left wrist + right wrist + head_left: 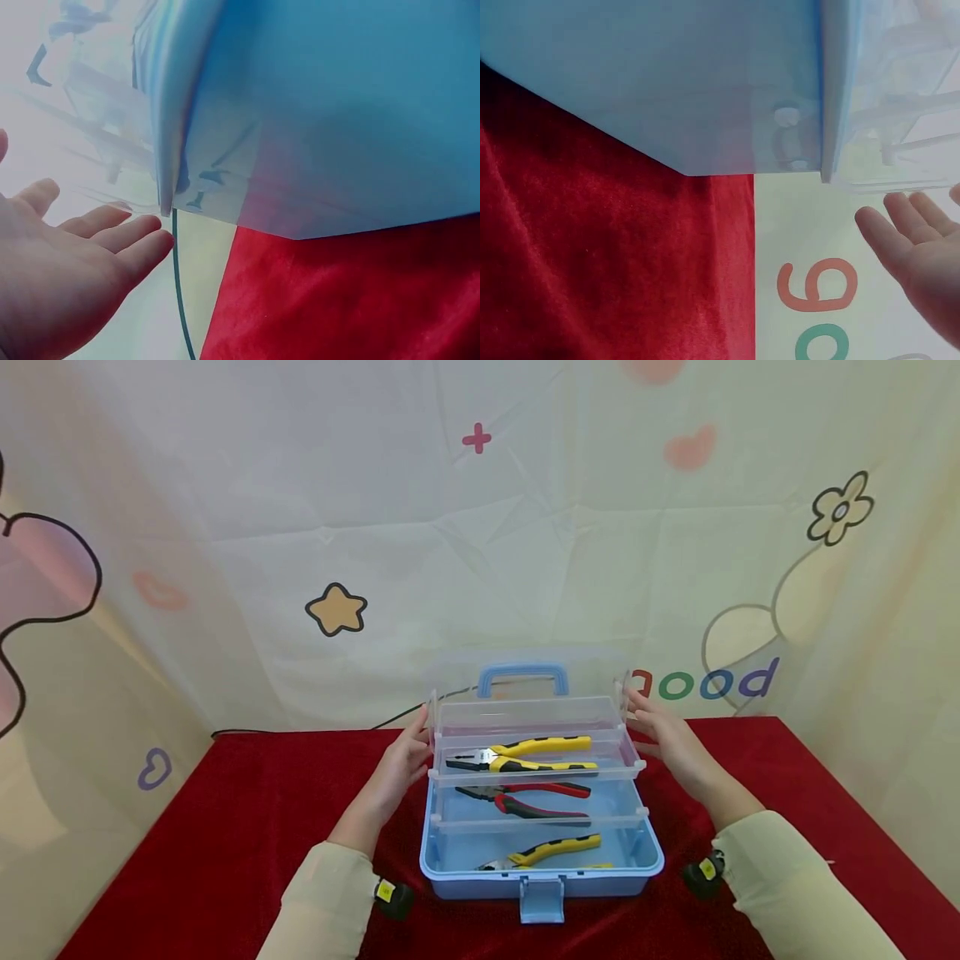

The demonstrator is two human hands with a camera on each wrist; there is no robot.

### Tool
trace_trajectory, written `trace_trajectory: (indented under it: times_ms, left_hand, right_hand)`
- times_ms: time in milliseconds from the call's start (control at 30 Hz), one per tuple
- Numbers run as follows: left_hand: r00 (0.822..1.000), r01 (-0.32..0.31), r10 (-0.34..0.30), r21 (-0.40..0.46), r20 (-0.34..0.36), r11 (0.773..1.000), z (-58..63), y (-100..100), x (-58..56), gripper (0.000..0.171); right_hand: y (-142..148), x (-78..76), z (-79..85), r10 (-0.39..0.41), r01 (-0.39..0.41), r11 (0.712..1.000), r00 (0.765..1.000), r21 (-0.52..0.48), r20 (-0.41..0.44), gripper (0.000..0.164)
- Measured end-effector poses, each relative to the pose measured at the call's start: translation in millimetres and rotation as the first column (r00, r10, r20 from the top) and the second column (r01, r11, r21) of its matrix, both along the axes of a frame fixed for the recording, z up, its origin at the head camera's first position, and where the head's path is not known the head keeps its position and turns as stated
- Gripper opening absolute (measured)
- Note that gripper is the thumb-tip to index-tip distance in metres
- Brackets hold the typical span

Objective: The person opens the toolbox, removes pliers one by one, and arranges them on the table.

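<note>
A light blue toolbox (480, 887) stands with its clear lid (457, 667) raised and its clear trays (540, 778) fanned out in tiers. Yellow-and-black pliers (543, 746) lie in the upper tray, red-and-black pliers (551, 788) in the tier below, and another yellow-handled pair (558, 847) in the base, partly hidden by the front rim. My left hand (397, 764) is at the lid's left side, fingers extended; in the left wrist view its fingertips (154, 244) are by the lid edge. Mirroring it, my right hand (671, 743) has straight fingers beside the lid's right side. Neither hand grips anything.
A red velvet cloth (225, 860) covers the table beneath the toolbox. Behind stands a pale printed curtain (390, 543), with a thin black cable (397, 718) running along the table's back edge. The blue front latch (542, 902) hangs down, and the blue handle (522, 670) shows through the lid.
</note>
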State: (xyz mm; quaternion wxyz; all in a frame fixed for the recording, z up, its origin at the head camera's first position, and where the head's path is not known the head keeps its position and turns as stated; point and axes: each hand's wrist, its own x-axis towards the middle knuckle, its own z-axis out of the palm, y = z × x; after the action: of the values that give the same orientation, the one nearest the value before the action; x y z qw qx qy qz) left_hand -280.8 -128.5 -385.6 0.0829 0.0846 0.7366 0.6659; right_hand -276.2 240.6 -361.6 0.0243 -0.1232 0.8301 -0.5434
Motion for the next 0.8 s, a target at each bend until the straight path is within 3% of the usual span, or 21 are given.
trace_trajectory:
  times_ms: [233,800]
  left_hand:
    - [1.0,-0.002,0.003,0.018,-0.009,1.0,-3.1,-2.1,-1.7,0.064]
    - [0.999,-0.005,0.0,0.103,0.044,0.995,-11.3,-0.3,-5.3,0.064]
  right_hand:
    - [-0.1,-2.7,-4.5,0.012,-0.012,1.0,1.0,-0.014,0.014,0.059]
    - [-1.5,-8.0,-10.2,0.032,-0.028,0.998,0.997,-0.05,0.075,0.065]
